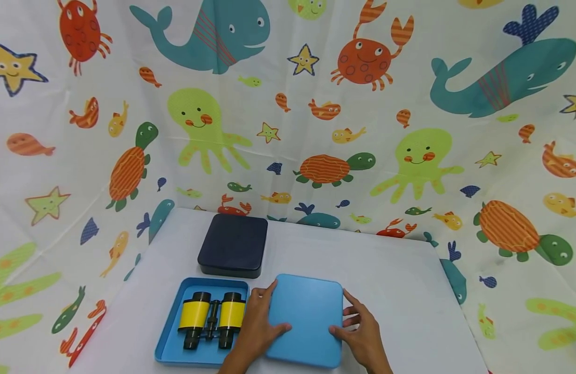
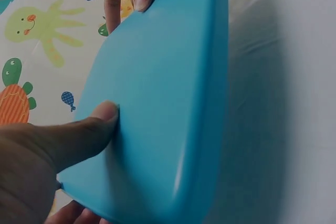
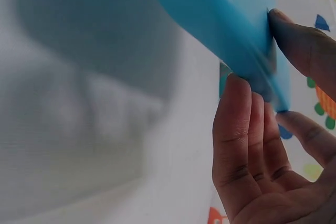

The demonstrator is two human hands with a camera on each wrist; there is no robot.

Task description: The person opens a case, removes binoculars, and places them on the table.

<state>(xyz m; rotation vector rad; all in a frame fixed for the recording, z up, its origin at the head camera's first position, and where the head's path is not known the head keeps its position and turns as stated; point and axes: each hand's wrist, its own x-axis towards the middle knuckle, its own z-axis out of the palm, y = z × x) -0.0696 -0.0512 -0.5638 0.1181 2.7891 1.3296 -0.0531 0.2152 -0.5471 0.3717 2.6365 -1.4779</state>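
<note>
A blue square lid (image 1: 306, 319) is held by its two sides between my hands, its smooth face toward the head camera. My left hand (image 1: 257, 327) grips the left side, its thumb (image 2: 86, 135) lying on the flat face. On the opposite side my right hand (image 1: 363, 332) pinches the edge, with the thumb on top and fingers at the rim, as the right wrist view shows. Left of the lid, a blue open box (image 1: 168, 337) holds yellow and black binoculars (image 1: 194, 314). The left hand partly hides the box's right side.
Behind the blue box stands a dark navy square box (image 1: 234, 241), closed. All of this is on a white tabletop (image 1: 386, 270). A cloth curtain printed with sea animals (image 1: 278, 104) hangs at the back and sides.
</note>
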